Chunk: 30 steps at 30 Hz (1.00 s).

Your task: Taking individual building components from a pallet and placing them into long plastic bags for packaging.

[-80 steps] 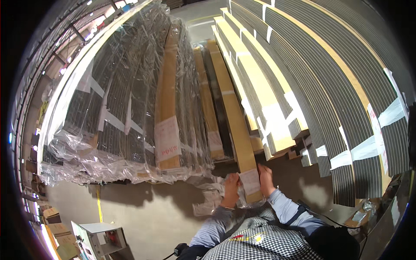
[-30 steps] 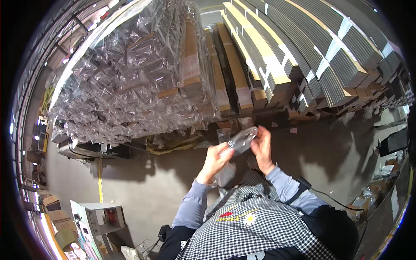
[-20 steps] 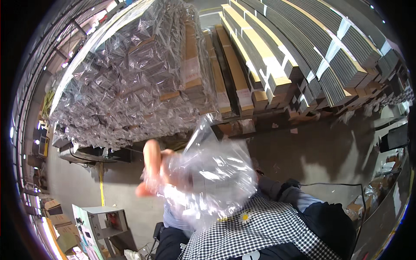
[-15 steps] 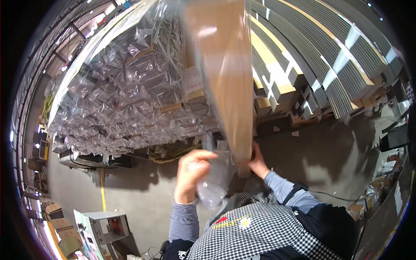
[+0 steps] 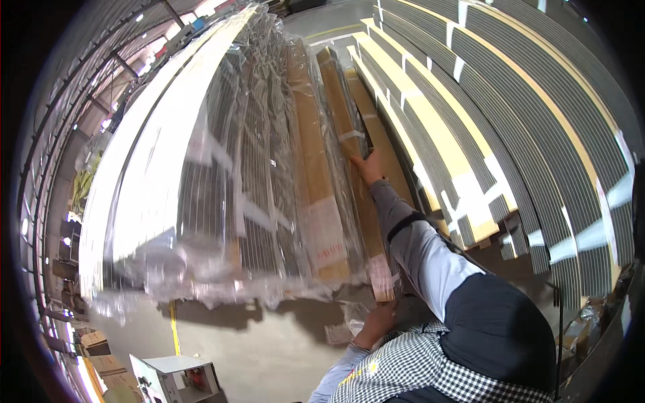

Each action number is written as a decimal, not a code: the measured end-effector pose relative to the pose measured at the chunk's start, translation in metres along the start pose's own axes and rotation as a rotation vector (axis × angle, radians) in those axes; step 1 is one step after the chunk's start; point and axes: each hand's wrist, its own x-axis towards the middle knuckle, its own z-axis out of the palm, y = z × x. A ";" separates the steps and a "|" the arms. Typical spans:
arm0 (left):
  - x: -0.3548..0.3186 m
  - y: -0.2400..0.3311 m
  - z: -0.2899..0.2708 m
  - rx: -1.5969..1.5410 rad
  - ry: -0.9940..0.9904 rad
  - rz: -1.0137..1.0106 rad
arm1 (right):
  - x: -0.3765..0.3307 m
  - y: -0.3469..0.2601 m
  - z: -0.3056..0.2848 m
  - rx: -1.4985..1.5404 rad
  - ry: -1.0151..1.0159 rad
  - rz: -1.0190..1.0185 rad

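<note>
A long, narrow cardboard-topped bundle (image 5: 366, 218) lies lengthwise in front of me, a pale band across its far part and a whitish label on its near end. My right hand (image 5: 368, 168) reaches well forward, its thumb and fingers closed on the bundle's right edge near the band. Low at the near end, my left hand (image 5: 377, 324) grips the bundle, its fingers partly hidden. Crumpled clear plastic film (image 5: 353, 317) hangs beside that hand. Against the bundle's left side lies another cardboard-topped pack (image 5: 316, 181) in clear plastic.
Plastic-wrapped stacks of dark slats (image 5: 255, 195) fill the left side. Tall rows of banded slats (image 5: 524, 127) stand at the right. A small open grey cabinet (image 5: 181, 376) is on the concrete floor (image 5: 269, 349) at lower left, with cardboard boxes (image 5: 104, 359) farther left.
The long bundle, held raised before me, has come down beside the wrapped stack. My right hand has moved forward along it; my left has moved down to its near end. My view has shifted.
</note>
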 end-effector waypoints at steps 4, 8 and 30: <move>0.033 0.010 -0.031 -0.029 0.042 -0.278 | 0.081 0.053 0.049 0.087 -0.167 0.106; 0.050 0.003 -0.050 -0.097 0.362 -0.067 | 0.120 0.107 0.082 -0.092 -0.515 0.115; -0.135 0.098 -0.120 -1.084 0.375 0.143 | -0.217 0.089 -0.141 -0.865 -0.142 -0.264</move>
